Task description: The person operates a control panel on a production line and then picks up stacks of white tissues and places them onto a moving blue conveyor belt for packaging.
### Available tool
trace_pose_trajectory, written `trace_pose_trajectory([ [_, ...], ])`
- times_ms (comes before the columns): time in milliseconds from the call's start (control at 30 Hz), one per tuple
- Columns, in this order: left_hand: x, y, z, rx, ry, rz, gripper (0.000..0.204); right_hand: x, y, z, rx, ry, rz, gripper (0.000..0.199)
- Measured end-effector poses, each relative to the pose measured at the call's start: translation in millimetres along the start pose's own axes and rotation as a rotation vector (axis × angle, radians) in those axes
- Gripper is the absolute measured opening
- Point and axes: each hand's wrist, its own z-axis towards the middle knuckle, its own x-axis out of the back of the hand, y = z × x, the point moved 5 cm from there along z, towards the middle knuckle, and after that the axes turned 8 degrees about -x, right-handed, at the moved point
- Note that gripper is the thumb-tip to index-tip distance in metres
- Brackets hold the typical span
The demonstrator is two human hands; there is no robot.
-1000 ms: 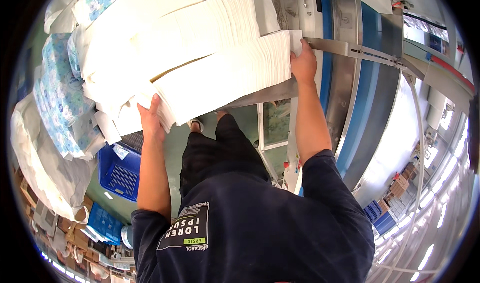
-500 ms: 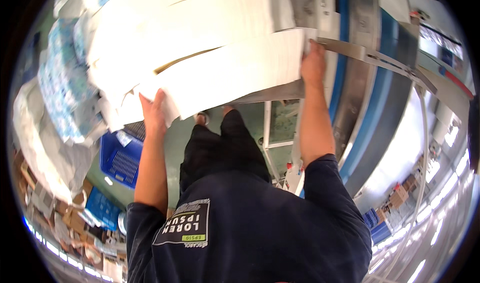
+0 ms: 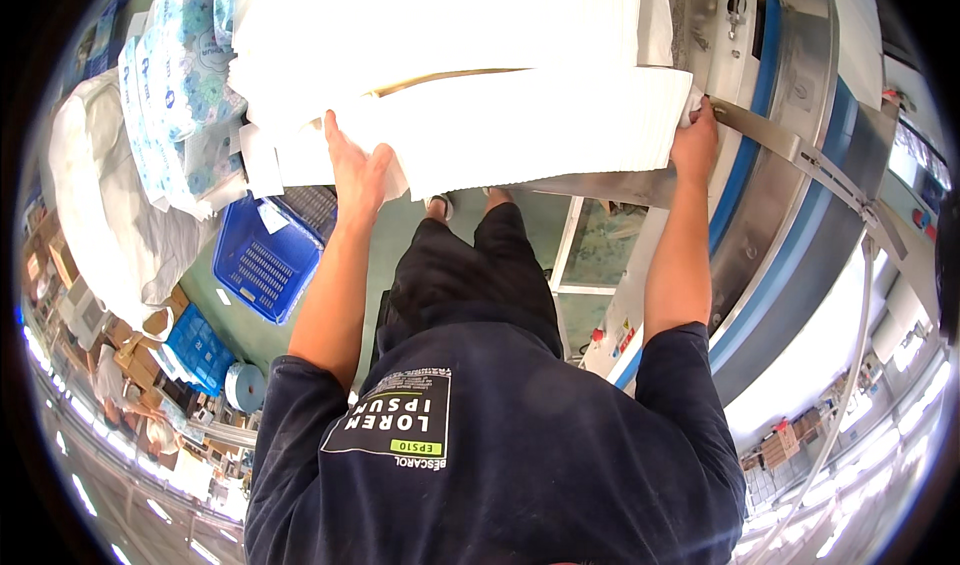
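A long stack of white tissue paper [image 3: 540,130] spans the space between my two hands, its near edge facing me. Around its left end my left hand [image 3: 358,170] has a grip, with thumb and forefinger apart on the paper. My right hand [image 3: 695,145] is closed on the other end, fingertips partly hidden behind the paper. Beyond a narrow gap lies more white tissue paper [image 3: 450,20], so bright that its layers hardly show. Close to my right fingers, a flat metal bar [image 3: 755,125] reaches out to the right.
Blue-patterned soft packs [image 3: 185,85] are piled at the left, beside a large white plastic bag [image 3: 95,200]. A blue plastic crate [image 3: 265,265] stands on the green floor below. Along my right runs a machine with a blue strip [image 3: 765,265] and a metal frame.
The whole view has shifted, so the scene sits farther right in the picture. My hands remain at both ends of the tissue stack, which now lies more level.
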Motion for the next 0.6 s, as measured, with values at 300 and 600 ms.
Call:
trace_pose_trajectory([
  [300,9.7,13.4,-9.1,-0.115,-0.04,0.115,0.089,19.3,6.2,-12.4,0.057,0.076,0.465,0.059],
  [600,0.2,33.5,-19.8,0.237,0.079,-0.208,0.09,22.7,18.3,-12.5,-0.054,0.085,0.348,0.059],
])
